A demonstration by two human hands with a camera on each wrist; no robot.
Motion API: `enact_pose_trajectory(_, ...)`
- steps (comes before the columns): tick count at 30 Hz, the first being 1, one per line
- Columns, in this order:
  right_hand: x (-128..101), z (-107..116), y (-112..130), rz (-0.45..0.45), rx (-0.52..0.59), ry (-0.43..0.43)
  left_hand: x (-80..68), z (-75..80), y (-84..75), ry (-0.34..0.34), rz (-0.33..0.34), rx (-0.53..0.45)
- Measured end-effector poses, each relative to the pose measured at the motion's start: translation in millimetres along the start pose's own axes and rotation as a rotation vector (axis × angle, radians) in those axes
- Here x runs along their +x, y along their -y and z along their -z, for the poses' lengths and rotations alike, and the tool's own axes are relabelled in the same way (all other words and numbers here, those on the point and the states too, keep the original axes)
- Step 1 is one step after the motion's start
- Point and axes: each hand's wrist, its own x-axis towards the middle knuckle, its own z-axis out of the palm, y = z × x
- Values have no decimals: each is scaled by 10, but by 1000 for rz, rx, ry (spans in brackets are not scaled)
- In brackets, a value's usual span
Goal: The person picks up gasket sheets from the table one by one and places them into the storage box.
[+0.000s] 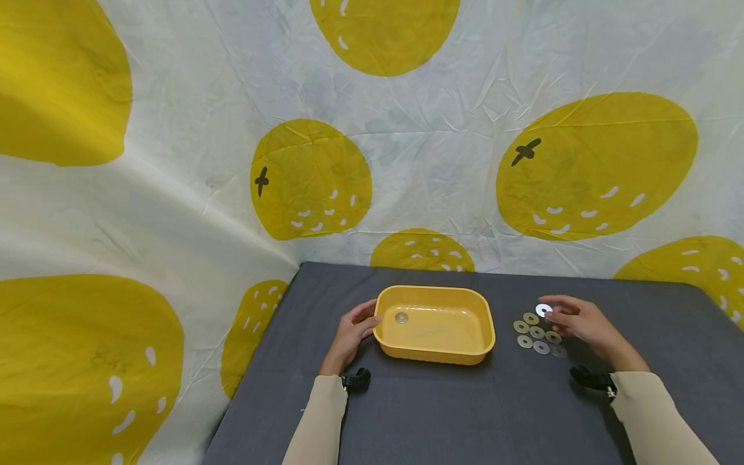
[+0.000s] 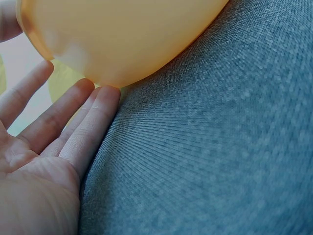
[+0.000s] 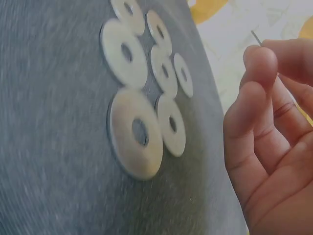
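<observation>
1. Washer (image 1: pixel 543 310): a bright metal ring pinched edge-on between the thumb and fingertips of the right hand (image 1: pixel 578 321), held just above the table at the far end of the washer group, right of the tray. In the right wrist view only its thin edge (image 3: pixel 256 37) shows above the fingertips (image 3: pixel 260 61).
2. Right hand: fingers curled, grasping the washer; the wrist carries a black camera mount (image 1: pixel 589 378).
3. Loose washers (image 1: pixel 537 336): six lie flat on the cloth in a tight cluster, some touching or overlapping, just near and left of the right hand. In the right wrist view (image 3: pixel 146 93) one large washer lies closest, with smaller ones beyond it.
4. Tray (image 1: pixel 434 323): a yellow, round-cornered plastic tray at table centre, left of the cluster and apart from it. One washer (image 1: pixel 402 317) lies flat inside, at its far-left corner.
5. Left hand (image 1: pixel 352 334): open, fingers straight, laid against the tray's left outer wall; the left wrist view shows the fingertips (image 2: pixel 105 98) touching the tray's underside curve (image 2: pixel 122 34). It grasps nothing.
6. Table (image 1: pixel 465 413): covered in dark grey cloth.
7. Backdrop (image 1: pixel 372 129): a creased white sheet printed with large yellow fruit.
</observation>
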Motion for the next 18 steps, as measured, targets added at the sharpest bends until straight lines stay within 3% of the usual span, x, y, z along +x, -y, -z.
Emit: enact_pose_trajectory(18,69,-221,279,29,71,53,8,-1,1,0,6,7)
